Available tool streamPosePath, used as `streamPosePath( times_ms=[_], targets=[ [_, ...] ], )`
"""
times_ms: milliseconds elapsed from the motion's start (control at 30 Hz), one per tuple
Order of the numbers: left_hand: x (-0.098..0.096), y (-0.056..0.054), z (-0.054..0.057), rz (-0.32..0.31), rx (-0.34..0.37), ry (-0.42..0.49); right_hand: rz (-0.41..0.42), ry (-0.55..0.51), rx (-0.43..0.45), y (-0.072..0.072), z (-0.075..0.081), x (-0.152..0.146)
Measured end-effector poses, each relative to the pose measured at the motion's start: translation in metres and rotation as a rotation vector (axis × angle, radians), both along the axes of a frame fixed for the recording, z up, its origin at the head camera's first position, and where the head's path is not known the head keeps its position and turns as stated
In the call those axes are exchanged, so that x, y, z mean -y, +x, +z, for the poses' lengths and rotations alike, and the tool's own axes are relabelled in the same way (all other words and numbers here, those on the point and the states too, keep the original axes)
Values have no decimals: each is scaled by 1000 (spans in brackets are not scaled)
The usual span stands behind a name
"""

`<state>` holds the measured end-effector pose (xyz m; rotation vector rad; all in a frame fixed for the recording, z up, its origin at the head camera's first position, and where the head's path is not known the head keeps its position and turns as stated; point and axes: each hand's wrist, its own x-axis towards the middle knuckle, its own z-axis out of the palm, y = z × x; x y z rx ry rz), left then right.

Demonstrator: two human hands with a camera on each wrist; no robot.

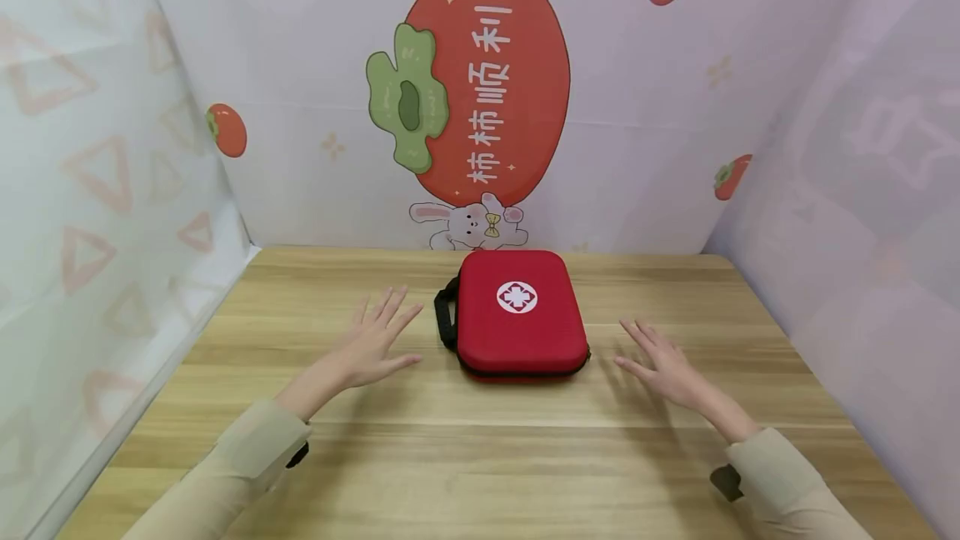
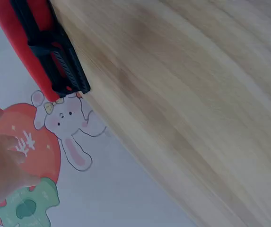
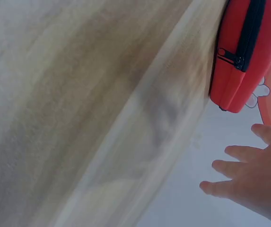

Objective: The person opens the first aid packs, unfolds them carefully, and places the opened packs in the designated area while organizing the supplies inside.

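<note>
A red first-aid case (image 1: 517,336) with a white cross emblem lies flat on the wooden table, near its back edge. Its black carry handle (image 1: 446,313) points left, and a black zipper runs around its side. In the right wrist view the zipper pull (image 3: 231,58) hangs at the closed zipper. My left hand (image 1: 371,346) hovers to the left of the handle, fingers spread, touching nothing. To the right of the case my right hand (image 1: 663,367) hangs over the table, fingers extended, apart from the case.
The wooden table (image 1: 480,465) reaches back to a white cloth wall (image 1: 300,173) printed with persimmons and a rabbit. Patterned cloth walls also stand at left (image 1: 97,190) and right (image 1: 862,190). Dark wrist devices show below both sleeves.
</note>
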<state>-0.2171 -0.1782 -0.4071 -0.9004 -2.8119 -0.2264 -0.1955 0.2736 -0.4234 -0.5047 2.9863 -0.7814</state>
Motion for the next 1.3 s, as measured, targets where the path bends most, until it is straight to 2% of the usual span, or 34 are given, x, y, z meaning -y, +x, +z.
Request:
streamPosePath(
  times_ms=[367,633,800,1067,1300],
  targets=[
    [-35,-10,4,-180,23,35,52,-278,116,-2,-11,5],
    [-56,-16,3,-254,60,35,21,-422,157,-4,-16,12],
    [-66,-20,4,-264,116,53,0,-467,168,-7,-19,21],
    [-80,-24,2,-242,264,106,-73,-548,249,-11,-23,32],
    [-86,-27,-4,-254,362,112,-64,-572,275,-16,-25,37]
  ],
)
